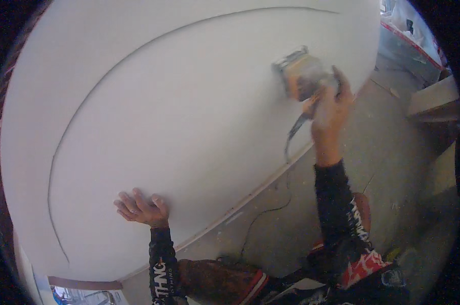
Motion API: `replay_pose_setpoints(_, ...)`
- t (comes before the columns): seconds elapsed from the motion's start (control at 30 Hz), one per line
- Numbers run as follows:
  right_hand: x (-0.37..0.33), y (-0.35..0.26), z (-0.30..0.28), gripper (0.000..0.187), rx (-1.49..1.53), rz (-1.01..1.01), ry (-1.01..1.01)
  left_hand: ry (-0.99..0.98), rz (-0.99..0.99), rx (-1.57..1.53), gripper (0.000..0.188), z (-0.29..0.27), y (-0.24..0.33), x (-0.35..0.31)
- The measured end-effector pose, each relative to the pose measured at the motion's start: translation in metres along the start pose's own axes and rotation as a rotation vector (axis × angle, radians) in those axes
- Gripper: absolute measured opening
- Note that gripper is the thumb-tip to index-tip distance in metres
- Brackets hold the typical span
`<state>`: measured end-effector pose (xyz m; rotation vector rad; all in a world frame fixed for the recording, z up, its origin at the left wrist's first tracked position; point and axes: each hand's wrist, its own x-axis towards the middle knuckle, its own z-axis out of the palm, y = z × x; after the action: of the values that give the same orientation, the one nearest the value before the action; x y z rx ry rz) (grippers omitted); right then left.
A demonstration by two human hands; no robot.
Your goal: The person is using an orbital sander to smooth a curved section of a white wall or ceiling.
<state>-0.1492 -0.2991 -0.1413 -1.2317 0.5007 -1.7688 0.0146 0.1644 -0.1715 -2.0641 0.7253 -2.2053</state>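
Observation:
My right hand (330,114) is closed around the body of an orange electric sander (300,81). The sander's flat pad faces a large white panel (199,112), and both hand and tool are smeared by motion. A dark power cord (290,136) hangs from the tool over the panel's near edge. Fingers apart, my left hand (144,209) rests on the panel at the lower left and holds nothing. A long thin dark curved line (95,86) runs across the white surface, left of and beyond both hands.
Grey floor (392,168) lies beyond the panel's right edge, with the cord trailing over it toward my legs. At the far right are a pale block-like piece (433,101) and a bluish, red-edged container or sheet (408,46) with clear plastic on it.

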Motion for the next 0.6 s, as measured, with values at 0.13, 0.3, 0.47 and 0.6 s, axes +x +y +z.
replay_pose_setpoints(0.13, -0.082, -0.073, 0.02, 0.049, -0.106, -0.317, -0.155, -0.014, -0.033, -0.064, 0.058, -0.003, 0.002, 0.0)
replay_pose_setpoints(0.3, -0.158, -0.125, 0.034, 0.055, 0.054, -0.525, -0.421, -0.073, -0.074, -0.045, 0.059, -0.005, 0.002, 0.005)
replay_pose_setpoints(0.47, -0.162, -0.118, 0.041, 0.055, 0.039, -0.522, -0.451, -0.119, -0.091, -0.008, 0.06, -0.008, -0.015, -0.007)
replay_pose_setpoints(0.6, -0.133, -0.093, 0.039, 0.05, -0.128, -0.449, -0.229, -0.107, -0.126, 0.046, 0.059, -0.011, -0.033, -0.046)
